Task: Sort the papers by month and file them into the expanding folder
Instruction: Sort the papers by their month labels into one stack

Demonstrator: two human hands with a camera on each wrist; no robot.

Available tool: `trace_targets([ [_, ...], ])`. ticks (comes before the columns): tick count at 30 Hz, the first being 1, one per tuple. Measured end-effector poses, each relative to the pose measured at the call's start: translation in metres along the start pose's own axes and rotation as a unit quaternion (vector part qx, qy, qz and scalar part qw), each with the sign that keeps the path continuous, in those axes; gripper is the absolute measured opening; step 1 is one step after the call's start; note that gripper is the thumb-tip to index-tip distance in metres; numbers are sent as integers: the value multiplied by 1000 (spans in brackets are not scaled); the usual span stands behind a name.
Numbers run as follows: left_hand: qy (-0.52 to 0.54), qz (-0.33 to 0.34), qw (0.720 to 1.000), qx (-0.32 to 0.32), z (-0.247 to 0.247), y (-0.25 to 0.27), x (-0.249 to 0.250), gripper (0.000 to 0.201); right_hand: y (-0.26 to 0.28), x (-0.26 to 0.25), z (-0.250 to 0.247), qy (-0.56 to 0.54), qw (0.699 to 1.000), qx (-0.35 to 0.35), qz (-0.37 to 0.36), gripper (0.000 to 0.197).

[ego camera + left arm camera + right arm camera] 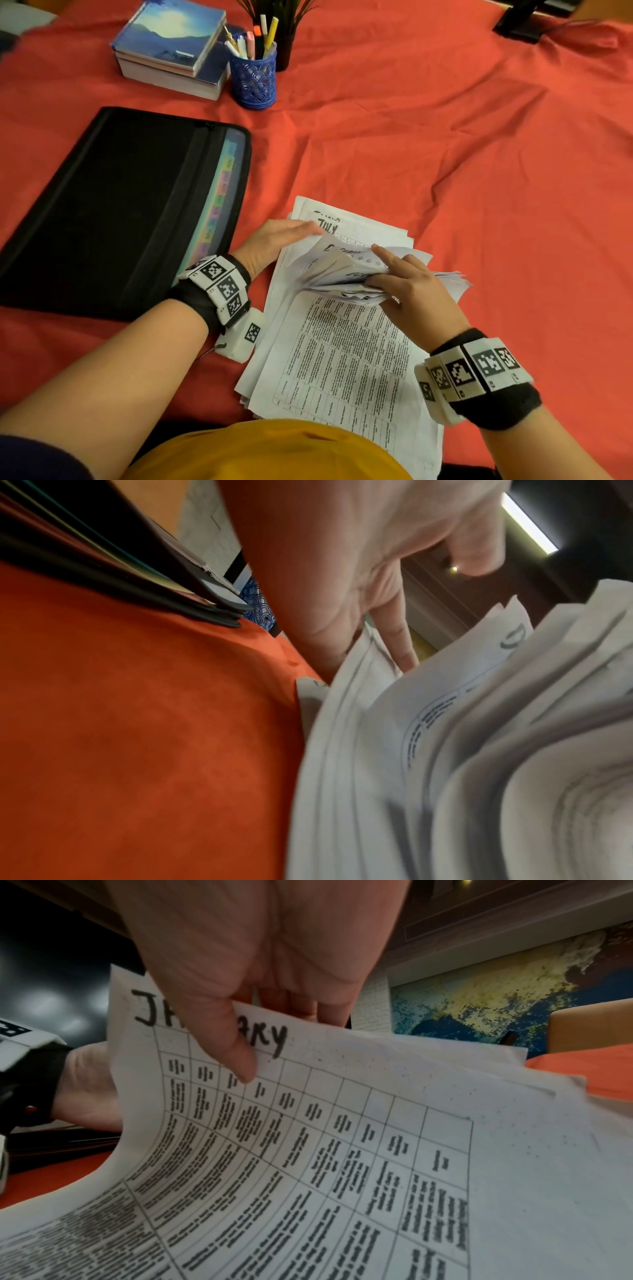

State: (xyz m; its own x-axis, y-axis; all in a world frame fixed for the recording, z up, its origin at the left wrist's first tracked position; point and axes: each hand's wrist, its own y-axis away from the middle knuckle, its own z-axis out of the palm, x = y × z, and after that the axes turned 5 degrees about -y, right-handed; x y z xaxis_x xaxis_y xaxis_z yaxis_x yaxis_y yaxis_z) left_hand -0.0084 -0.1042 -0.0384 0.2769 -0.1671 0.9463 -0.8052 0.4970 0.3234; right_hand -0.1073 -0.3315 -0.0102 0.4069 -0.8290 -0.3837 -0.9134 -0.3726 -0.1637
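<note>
The papers (346, 346) are a loose stack of white sheets printed with dense tables and headed with handwritten month names, lying on the red cloth (479, 154) at the near edge of the table, right in front of the person. The right hand (407, 284) grips a bent-back wad of upper sheets, thumb under and fingers curled over; the right wrist view shows its thumb (236, 1042) pressing a sheet headed January. Beneath the lifted wad a sheet headed July shows. The left hand (274, 240) lies flat, fingers straight and together, on the stack's far left corner. Just left of the papers lies the black expanding folder (113, 212), its coloured tabs facing the stack. Toward the far edge stand two stacked books (171, 48), a blue pen cup (253, 82) and a dark plant pot (284, 51).
</note>
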Motion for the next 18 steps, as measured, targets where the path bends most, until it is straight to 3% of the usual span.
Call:
trace_targets([
  [2,-77,3,997,-6,1,-1,-3,36,-1,1,1,1,1000,3,3,36],
  [5,-176,39,982,49,4,-10,-8,24,-2,2,2,-5,1000,-2,3,34],
  [10,-195,44,977,74,6,-11,-5,7,-3,1,-1,-7,1000,-5,11,32],
  [14,-222,47,973,47,8,-10,2,28,-7,4,-3,-14,1000,-21,11,33],
  [18,-200,49,977,59,9,-11,3,18,-10,6,-8,-13,1000,-16,-21,28],
])
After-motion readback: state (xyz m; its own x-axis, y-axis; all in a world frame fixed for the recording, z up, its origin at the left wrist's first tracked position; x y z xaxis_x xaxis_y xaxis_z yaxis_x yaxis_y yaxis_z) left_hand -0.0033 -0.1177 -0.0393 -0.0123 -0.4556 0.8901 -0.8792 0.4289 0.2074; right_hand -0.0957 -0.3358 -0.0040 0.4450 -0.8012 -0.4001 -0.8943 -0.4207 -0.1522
